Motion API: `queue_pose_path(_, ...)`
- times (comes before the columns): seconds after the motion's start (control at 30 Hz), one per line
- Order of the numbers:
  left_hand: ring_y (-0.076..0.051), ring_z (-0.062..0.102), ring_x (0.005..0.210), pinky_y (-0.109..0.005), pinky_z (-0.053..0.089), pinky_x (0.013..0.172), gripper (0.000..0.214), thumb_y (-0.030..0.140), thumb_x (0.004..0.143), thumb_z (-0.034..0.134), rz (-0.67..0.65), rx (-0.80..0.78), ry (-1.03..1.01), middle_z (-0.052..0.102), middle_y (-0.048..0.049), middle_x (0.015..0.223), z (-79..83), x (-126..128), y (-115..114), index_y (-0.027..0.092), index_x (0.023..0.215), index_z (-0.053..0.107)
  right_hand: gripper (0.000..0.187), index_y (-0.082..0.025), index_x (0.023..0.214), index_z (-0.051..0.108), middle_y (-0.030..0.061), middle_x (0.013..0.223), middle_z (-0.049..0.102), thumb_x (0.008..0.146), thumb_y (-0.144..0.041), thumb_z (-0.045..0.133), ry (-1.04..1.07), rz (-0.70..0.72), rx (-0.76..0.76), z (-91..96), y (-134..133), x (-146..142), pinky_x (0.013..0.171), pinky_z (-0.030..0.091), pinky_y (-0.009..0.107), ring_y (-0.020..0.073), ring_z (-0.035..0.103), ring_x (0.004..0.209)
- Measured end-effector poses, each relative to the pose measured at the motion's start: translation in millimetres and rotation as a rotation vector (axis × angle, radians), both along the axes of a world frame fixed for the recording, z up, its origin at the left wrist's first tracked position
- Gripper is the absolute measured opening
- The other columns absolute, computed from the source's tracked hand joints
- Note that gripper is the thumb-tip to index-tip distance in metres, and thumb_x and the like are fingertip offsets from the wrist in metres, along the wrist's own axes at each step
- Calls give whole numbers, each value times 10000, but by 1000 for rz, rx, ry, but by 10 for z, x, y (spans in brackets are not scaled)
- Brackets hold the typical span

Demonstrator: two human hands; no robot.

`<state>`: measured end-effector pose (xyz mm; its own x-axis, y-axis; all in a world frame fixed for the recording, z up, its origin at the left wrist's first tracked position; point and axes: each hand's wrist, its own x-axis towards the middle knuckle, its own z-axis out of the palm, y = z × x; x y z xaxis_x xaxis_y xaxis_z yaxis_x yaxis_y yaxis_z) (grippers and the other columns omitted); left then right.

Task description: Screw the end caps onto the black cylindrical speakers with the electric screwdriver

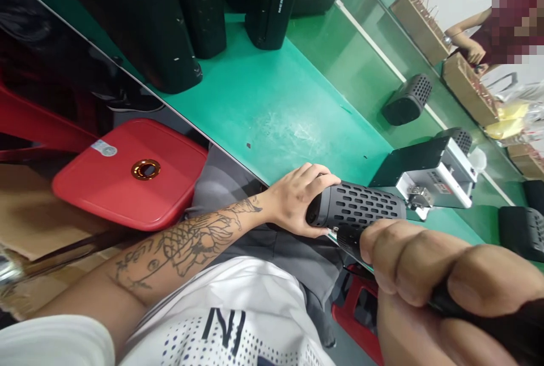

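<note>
My left hand (297, 199) is wrapped round the near end of a black perforated speaker casing (361, 207) lying on its side at the front edge of the green table (272, 105). My right hand (425, 267), close to the camera, is closed round a black tool handle (471, 312) whose dark tip (346, 235) meets the underside of the casing. The far end of the casing points at a small grey metal fixture (433, 182) on the table.
Tall black speaker bodies (204, 3) stand at the table's far left. More black perforated casings (406, 99) lie beyond. A red stool (131, 170) sits below the table edge. Cardboard trays (419, 23) line the back, where another person (501, 26) works.
</note>
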<state>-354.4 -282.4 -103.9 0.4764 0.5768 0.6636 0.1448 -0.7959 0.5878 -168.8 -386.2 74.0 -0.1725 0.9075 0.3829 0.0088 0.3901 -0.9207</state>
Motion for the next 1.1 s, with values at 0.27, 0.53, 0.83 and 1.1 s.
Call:
queue_pose_path(0.27,-443,695,1409,-629,622,1226,1015,684,929,925,-23,-130,91,667,-238,1628,18,-5,2,213,1718,493,359,-254,1029,612,-85,745,620,1087,-359,950,83,160,103,-50,225,-133,639,616,336,114,622,561)
queue_pose_path(0.53,-468,703,1524,-631,656,1269,1125,725,1020,885,256,-62,91,630,-277,1645,9,-31,-564,173,1845,357,365,-277,1126,749,-104,717,658,1110,-592,932,178,77,119,30,101,126,602,616,310,108,611,491)
queue_pose_path(0.83,-305,821,1374,-399,763,1166,567,267,971,816,-128,226,203,835,-109,1582,-56,317,-1486,308,1537,801,497,-245,1064,736,-90,647,645,1017,-666,996,66,-720,472,48,868,1647,543,615,293,143,593,496)
queue_pose_path(1.1,-491,742,1519,-705,476,1451,1140,670,797,1110,-337,236,724,778,-277,1646,1101,650,-61,107,1698,697,361,-175,1051,748,-84,746,643,1174,-494,861,23,-633,442,-390,1025,1957,633,639,256,102,632,591)
